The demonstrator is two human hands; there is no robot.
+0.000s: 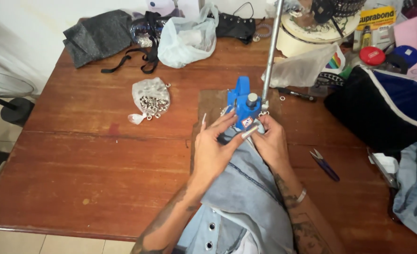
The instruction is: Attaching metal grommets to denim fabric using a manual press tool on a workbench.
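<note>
Where the pale denim garment (246, 188) runs up from the near edge of the table (100, 155) to the blue eyelet press (240, 104), both hands meet at its far end. The left hand (215, 148) lies on the cloth with fingers spread, its long nails pointing at the press; the right hand (270, 141) pinches the fabric edge just beside the press base, so the two hands are close together and touching the denim. A metal lever (270, 51) rises from the press. Left of it sits a clear bag of metal eyelets (151, 99); right of the hands lie purple thread snips (325, 164). Farther right rests a dark blue bag (387, 108).
</note>
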